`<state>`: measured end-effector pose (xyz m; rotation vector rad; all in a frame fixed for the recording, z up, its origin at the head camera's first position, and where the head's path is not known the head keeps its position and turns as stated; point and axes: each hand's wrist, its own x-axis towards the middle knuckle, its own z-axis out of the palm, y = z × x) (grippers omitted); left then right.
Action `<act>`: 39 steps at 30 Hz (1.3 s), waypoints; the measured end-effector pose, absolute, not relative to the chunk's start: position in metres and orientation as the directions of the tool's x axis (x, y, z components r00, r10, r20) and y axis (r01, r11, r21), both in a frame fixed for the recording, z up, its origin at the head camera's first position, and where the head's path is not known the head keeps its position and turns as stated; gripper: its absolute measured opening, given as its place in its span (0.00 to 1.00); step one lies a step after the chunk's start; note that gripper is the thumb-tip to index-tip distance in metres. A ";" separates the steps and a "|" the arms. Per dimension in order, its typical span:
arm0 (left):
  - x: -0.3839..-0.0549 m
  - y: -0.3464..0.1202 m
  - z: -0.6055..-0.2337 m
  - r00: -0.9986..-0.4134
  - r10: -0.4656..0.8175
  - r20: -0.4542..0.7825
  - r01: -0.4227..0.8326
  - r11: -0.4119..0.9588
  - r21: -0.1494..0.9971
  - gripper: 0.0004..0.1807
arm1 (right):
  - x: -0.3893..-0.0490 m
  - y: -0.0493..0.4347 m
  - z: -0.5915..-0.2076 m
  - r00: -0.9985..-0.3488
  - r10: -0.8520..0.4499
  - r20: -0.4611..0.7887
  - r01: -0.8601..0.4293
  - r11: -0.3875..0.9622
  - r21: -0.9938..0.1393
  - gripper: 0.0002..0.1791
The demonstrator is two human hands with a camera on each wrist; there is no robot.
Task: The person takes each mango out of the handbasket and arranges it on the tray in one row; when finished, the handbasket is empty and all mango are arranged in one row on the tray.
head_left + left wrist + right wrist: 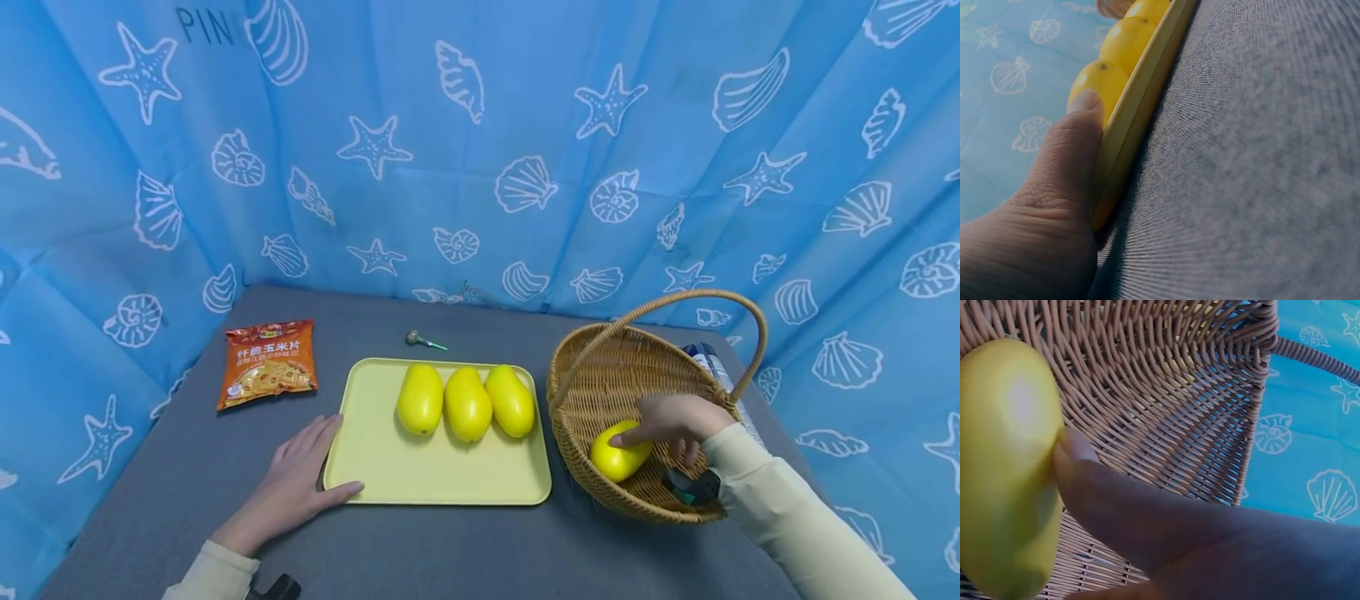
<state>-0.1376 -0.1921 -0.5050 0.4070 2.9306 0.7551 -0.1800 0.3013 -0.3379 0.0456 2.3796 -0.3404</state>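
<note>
A pale yellow tray (438, 475) lies on the grey cloth with three yellow mangoes along its far side: left mango (420, 400), middle mango (468, 405) and right mango (510, 402). My left hand (303, 475) rests at the tray's near left corner, fingers along the left edge and thumb (1072, 134) by the front rim. On the right, my right hand (675, 421) reaches into a wicker basket (637, 367). Its thumb (1079, 450) touches the side of another yellow mango (621, 454) lying inside, while the other fingers hang loosely apart from the fruit.
An orange snack bag (268, 364) lies at the left. Behind the tray is a small green-stemmed item (425, 339). The basket's tall handle (697, 296) arches over its opening, and a blue and white package (705, 357) sits behind it. A blue shell-print curtain (480, 167) encloses the table.
</note>
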 end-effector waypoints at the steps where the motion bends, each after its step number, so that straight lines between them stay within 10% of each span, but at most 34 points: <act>1: -0.137 -0.192 -0.505 -0.961 0.277 -0.021 0.232 0.842 0.487 0.60 | -0.181 0.301 -0.338 -0.734 -0.069 -0.675 0.128 0.963 -0.237 0.49; 14: -0.136 -0.191 -0.505 -0.962 0.273 -0.006 0.236 0.842 0.486 0.60 | -0.188 0.298 -0.349 -0.765 -0.300 -0.570 -0.159 0.945 -0.284 0.47; 39: -0.137 -0.190 -0.504 -0.962 0.272 -0.017 0.232 0.849 0.476 0.61 | -0.182 0.294 -0.356 -0.757 -0.256 -0.601 -0.106 0.956 -0.273 0.59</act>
